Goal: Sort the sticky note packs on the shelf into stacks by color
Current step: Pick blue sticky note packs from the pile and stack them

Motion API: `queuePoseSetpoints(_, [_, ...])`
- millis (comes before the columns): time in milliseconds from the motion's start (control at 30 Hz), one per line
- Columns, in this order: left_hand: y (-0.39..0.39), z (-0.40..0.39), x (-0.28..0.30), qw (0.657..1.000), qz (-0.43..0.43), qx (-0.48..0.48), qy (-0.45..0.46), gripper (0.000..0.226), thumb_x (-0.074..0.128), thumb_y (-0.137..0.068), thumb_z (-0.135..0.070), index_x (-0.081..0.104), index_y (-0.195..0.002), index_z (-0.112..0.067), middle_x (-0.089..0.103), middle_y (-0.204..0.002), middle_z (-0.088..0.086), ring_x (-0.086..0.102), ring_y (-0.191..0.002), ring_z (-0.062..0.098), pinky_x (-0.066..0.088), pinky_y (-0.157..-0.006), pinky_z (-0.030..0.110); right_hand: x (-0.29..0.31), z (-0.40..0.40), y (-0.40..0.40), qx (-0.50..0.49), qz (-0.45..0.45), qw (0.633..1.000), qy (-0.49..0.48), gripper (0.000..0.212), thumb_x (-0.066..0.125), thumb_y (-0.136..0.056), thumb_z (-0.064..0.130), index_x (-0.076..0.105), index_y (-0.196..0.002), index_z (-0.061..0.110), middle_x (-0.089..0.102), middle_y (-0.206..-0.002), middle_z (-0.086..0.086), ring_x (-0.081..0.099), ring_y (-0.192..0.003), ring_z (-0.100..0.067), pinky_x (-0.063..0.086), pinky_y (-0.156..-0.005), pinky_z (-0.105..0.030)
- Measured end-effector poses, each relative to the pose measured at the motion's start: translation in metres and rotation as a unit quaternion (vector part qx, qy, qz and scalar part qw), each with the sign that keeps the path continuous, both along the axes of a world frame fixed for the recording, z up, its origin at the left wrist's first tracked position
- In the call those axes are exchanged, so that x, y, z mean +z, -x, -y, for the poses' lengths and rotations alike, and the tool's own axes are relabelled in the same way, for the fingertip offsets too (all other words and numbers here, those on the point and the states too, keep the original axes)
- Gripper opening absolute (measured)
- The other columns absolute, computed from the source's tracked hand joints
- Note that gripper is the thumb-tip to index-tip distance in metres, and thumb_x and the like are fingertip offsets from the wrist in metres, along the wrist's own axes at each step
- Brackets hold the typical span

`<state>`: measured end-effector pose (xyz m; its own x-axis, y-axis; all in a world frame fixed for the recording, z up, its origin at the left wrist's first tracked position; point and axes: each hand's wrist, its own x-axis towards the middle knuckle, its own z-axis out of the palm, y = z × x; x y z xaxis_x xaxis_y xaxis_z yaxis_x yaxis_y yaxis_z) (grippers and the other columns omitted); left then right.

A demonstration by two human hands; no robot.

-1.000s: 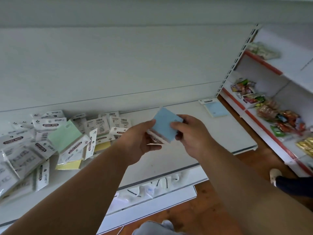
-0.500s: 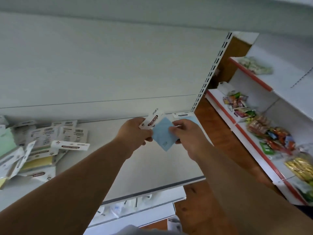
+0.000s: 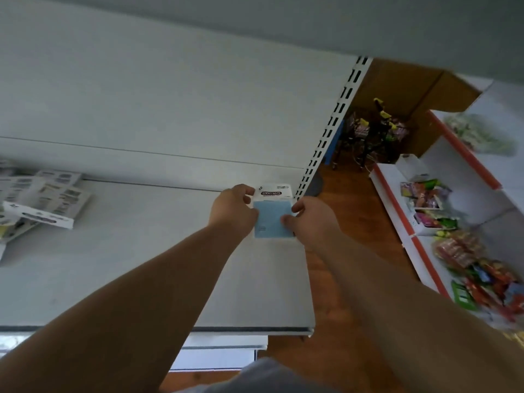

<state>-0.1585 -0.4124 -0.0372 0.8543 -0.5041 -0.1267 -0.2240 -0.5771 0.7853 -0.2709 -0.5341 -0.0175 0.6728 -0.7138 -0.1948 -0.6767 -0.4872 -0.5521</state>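
Observation:
A blue sticky note pack with a white "STICKY NOTE" header lies flat at the back right corner of the white shelf. Whether another blue pack lies under it I cannot tell. My left hand pinches its left edge near the header. My right hand grips its right edge, thumb on the blue face. A loose pile of other packs, mostly white backs with a bit of yellow, lies at the shelf's far left, well apart from both hands.
A slotted upright ends the shelf just right of the blue pack. Beyond it is wooden floor and a red-edged shelf unit full of colourful snack packets. The shelf's front edge runs below my forearms.
Both hands have carried the blue pack to the right and back, from mid-air over the shelf down to the back right corner. The view swung right, and the pile slid to the left edge.

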Motion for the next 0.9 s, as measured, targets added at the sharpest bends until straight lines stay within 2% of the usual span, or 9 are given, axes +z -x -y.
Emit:
queuePoseSetpoints(133, [0.005,0.007,-0.001,1.000,-0.003,0.014,-0.014,0.047,0.063,-0.078,-0.011,0.054,-0.122,-0.025,0.065,-0.106,-0.006,0.060,-0.090,0.016,0.052,-0.074,0.027,-0.002,0.003,-0.003,0.025,-0.037,0.997,0.056,0.028,0.063,-0.088,0.033,0.060,-0.108,0.014,0.062,-0.102,-0.006,0.056,-0.083,-0.017,0.049,-0.069,-0.027])
queuePoseSetpoints(267, [0.009,0.008,-0.005,0.999,0.030,0.011,-0.039,0.033,0.063,-0.079,-0.013,0.062,-0.110,-0.022,0.066,-0.109,-0.004,0.061,-0.097,0.018,0.050,-0.078,0.027,-0.005,0.003,-0.004,0.043,-0.061,0.994,0.076,0.032,0.060,-0.088,0.033,0.058,-0.113,0.012,0.063,-0.105,-0.007,0.052,-0.083,-0.015,0.042,-0.066,-0.027])
queuePoseSetpoints(367, [0.014,0.007,-0.010,0.998,0.032,-0.001,-0.047,0.020,0.068,-0.080,-0.020,0.068,-0.099,-0.023,0.069,-0.105,-0.001,0.062,-0.094,0.018,0.047,-0.077,0.025,-0.007,0.002,-0.002,0.037,-0.058,0.994,0.085,0.032,0.061,-0.086,0.033,0.057,-0.111,0.012,0.062,-0.105,-0.007,0.051,-0.083,-0.016,0.039,-0.066,-0.027])
queuePoseSetpoints(500, [0.020,0.005,-0.014,0.996,0.057,-0.028,-0.059,0.024,0.070,-0.081,-0.021,0.069,-0.105,-0.020,0.063,-0.113,0.002,0.060,-0.099,0.019,0.045,-0.083,0.025,-0.010,0.000,0.001,0.026,-0.039,0.996,0.080,0.031,0.062,-0.087,0.031,0.053,-0.109,0.012,0.061,-0.105,-0.008,0.049,-0.084,-0.016,0.038,-0.067,-0.028])
queuePoseSetpoints(667, [0.028,-0.001,-0.009,0.991,0.109,-0.047,-0.056,0.027,0.061,-0.089,-0.024,0.067,-0.115,-0.019,0.053,-0.125,0.005,0.061,-0.101,0.020,0.048,-0.088,0.029,-0.003,-0.010,0.000,0.060,0.007,0.988,0.140,0.023,0.062,-0.088,0.028,0.053,-0.104,0.014,0.053,-0.097,-0.002,0.048,-0.080,-0.014,0.029,-0.051,-0.021])
queuePoseSetpoints(800, [0.031,-0.028,0.002,0.988,0.128,-0.067,-0.057,0.026,0.061,-0.088,-0.019,0.065,-0.114,-0.023,0.057,-0.117,0.000,0.061,-0.093,0.014,0.047,-0.079,0.024,0.007,-0.032,-0.007,0.105,0.053,0.981,0.156,0.018,0.061,-0.088,0.025,0.055,-0.102,0.016,0.055,-0.098,-0.003,0.053,-0.083,-0.016,0.038,-0.063,-0.026])
queuePoseSetpoints(900, [0.027,-0.066,0.010,0.987,0.134,-0.065,-0.054,0.024,0.060,-0.089,-0.020,0.066,-0.112,-0.024,0.058,-0.111,-0.005,0.056,-0.085,0.006,0.042,-0.077,0.020,0.012,-0.061,-0.017,0.123,0.091,0.976,0.154,0.019,0.061,-0.089,0.025,0.057,-0.105,0.015,0.058,-0.101,-0.003,0.054,-0.084,-0.015,0.038,-0.066,-0.026])
